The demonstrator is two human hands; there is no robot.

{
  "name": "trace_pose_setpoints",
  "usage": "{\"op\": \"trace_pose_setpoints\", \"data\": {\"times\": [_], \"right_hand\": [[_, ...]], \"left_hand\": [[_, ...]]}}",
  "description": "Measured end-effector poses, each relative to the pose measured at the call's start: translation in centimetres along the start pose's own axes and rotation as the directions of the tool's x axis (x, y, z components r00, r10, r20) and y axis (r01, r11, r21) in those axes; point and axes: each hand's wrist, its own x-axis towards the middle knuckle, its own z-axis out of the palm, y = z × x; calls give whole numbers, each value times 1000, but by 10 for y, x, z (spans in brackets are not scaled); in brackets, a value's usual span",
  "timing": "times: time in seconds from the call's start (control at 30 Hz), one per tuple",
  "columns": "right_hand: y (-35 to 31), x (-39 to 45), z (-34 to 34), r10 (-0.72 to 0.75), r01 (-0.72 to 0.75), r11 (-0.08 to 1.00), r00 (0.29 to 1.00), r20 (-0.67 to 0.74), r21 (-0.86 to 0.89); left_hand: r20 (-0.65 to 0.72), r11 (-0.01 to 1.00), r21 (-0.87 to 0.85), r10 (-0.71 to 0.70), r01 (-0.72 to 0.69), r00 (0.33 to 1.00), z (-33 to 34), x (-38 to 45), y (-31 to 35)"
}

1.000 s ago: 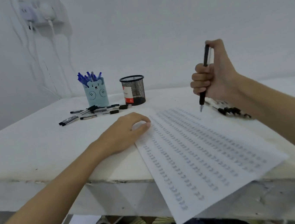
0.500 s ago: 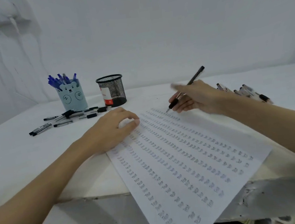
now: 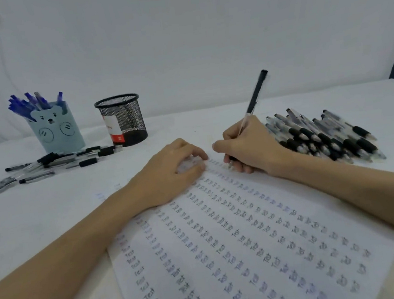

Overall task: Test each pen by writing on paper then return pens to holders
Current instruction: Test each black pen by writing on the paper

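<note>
On the white table [image 3: 52,227], seen from the head view, a sheet of paper [image 3: 252,253] lies at a slant, covered in slanting rows of the handwritten word "Test". At its far corner the right hand [image 3: 250,148] grips a black pen [image 3: 255,96], fingers curled round the lower barrel, the cap end tilted up and away; the tip, half hidden under the fingers, looks to sit on the sheet or a hair above it. Just beside it the left hand [image 3: 171,169] rests on the paper's top edge, fingers loosely bent and pressing down, holding nothing. Right of the writing hand a heap of black-grip pens [image 3: 324,134] lies piled on the table, touching the forearm's far side or very near it. Far left, a pale blue bear-faced holder [image 3: 57,130] stands upright with blue pens [image 3: 31,104] in it; beside it is a black mesh cup [image 3: 124,119]. Before both, loose dark pens [image 3: 45,164] lie scattered flat.
</note>
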Motion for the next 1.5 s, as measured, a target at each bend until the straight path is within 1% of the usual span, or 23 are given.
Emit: {"op": "trace_pose_setpoints", "data": {"times": [0.1,0.37,0.43,0.53,0.7,0.87,1.3,1.5], "right_hand": [[1,-2,-1,-16,16,999,1000,-25,-30],[3,-3,2,-33,34,994,999,9,-108],[2,-3,2,-39,38,992,999,-4,-121],[1,-3,1,-34,32,994,999,-15,-107],[0,-4,2,-25,26,991,1000,15,-128],[-1,-4,1,-28,26,992,1000,-14,-123],[-1,-3,2,-17,14,989,1000,-20,-146],[0,-3,2,-16,9,989,999,-47,-147]], "left_hand": [[-3,1000,-4,-9,9,1000,1,0,-2],[18,999,-6,-36,36,999,2,0,-1],[21,999,-7,-40,41,999,2,0,-1],[29,999,-6,-53,54,998,2,0,0],[38,998,-8,-58,59,998,2,0,0],[42,998,-5,-63,63,997,1,-1,0],[33,998,-8,-59,59,998,2,0,-1],[23,998,-14,-58,58,998,2,0,-1]]}}
